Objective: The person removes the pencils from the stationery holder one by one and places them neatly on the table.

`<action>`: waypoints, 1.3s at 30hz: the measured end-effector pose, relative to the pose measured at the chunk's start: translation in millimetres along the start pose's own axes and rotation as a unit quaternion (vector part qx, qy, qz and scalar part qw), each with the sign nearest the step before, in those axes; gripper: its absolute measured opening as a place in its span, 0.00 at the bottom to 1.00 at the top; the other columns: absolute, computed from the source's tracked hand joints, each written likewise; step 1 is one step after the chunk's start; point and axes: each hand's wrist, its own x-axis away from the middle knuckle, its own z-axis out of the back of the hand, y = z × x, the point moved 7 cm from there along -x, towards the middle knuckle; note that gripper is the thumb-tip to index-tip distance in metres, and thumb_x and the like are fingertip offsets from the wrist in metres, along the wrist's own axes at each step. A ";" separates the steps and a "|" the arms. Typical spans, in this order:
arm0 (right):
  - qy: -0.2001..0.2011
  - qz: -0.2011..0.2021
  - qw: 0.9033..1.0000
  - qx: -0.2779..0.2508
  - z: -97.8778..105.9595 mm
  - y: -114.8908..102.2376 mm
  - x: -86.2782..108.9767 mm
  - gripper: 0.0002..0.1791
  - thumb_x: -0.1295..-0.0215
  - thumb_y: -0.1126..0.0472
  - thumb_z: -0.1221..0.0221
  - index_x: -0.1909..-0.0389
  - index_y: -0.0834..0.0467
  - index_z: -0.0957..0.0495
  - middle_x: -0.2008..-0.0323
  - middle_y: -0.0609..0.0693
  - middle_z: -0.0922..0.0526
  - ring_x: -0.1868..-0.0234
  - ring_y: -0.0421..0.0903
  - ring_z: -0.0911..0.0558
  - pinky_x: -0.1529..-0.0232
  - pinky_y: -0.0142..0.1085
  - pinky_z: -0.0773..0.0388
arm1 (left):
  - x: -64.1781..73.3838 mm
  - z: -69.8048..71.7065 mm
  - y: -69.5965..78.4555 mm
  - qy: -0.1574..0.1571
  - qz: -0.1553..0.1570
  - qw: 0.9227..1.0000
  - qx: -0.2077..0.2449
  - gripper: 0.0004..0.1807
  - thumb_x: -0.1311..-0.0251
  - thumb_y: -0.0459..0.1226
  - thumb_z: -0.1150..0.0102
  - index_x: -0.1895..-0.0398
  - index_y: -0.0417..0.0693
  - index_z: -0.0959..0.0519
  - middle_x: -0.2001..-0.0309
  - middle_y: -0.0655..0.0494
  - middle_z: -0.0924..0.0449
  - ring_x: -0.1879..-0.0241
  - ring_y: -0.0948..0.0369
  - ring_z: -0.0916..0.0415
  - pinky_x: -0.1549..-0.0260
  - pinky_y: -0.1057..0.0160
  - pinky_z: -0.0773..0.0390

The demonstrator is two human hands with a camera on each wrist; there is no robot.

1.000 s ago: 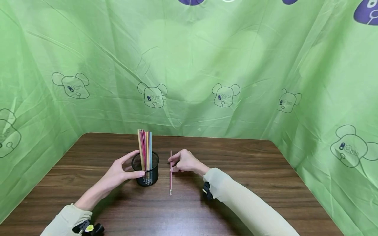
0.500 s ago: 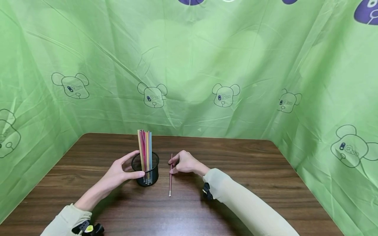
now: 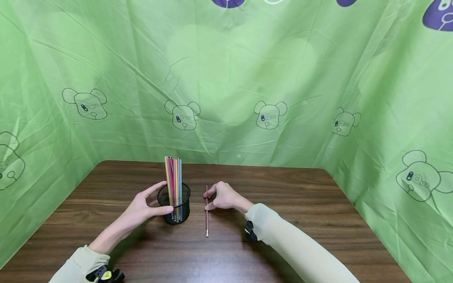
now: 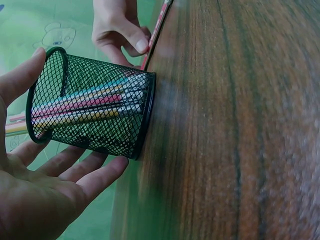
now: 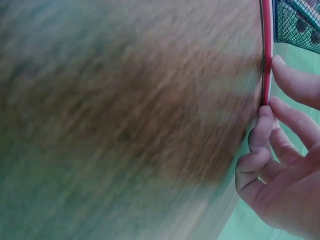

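Note:
My left hand (image 3: 138,210) holds a black mesh pencil cup (image 3: 183,213), the thumb at its near rim and the fingers around the far side. In the left wrist view that hand's fingers (image 4: 100,177) lie along the mesh. Several pencils (image 3: 174,177) in yellow, pink and blue stand in the cup, metal-banded eraser ends down. Right of the cup, my right hand (image 3: 225,196) pinches a single red pencil (image 3: 207,225) between thumb and fingers. This pencil lies lengthwise along the tabletop, eraser end toward me; the right wrist view shows the thumb and fingertips at its side.
Both hands are over a dark wood-grain table (image 3: 283,188). Green cloth (image 3: 226,78) printed with bear faces hangs behind it and on both sides. Dark wrist-worn devices (image 3: 106,274) sit at both sleeves.
The red pencil has slid slightly toward me and to the right with my right hand, after its eraser end swung briefly left. My left hand and the cup have stayed in place.

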 end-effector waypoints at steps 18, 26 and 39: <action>0.008 0.005 1.000 -0.011 1.8 1.8 0.8 0.19 0.51 0.62 0.18 0.56 0.59 0.08 0.61 0.49 0.12 0.54 0.48 0.16 0.51 0.32 0.24 | 0.5 0.4 1.3 -0.001 0.001 1.000 0.007 0.48 0.38 0.37 0.24 0.17 0.50 0.39 0.23 0.39 0.37 0.30 0.37 0.32 0.37 0.47 0.30; 0.013 0.005 1.000 -0.020 7.1 -1.2 3.6 0.20 0.49 0.63 0.19 0.53 0.60 0.09 0.59 0.51 0.10 0.51 0.49 0.15 0.48 0.35 0.23 | 0.6 0.3 -1.1 -0.001 0.005 1.000 0.010 0.48 0.38 0.37 0.24 0.17 0.50 0.40 0.22 0.38 0.38 0.30 0.37 0.32 0.35 0.41 0.32; 0.031 0.012 0.998 -0.062 28.0 -16.2 6.2 0.19 0.44 0.63 0.21 0.51 0.61 0.10 0.61 0.54 0.09 0.50 0.49 0.14 0.40 0.47 0.23 | 0.4 -0.1 -2.4 0.002 0.009 1.000 0.020 0.49 0.39 0.37 0.23 0.17 0.50 0.39 0.23 0.40 0.36 0.30 0.38 0.32 0.45 0.64 0.25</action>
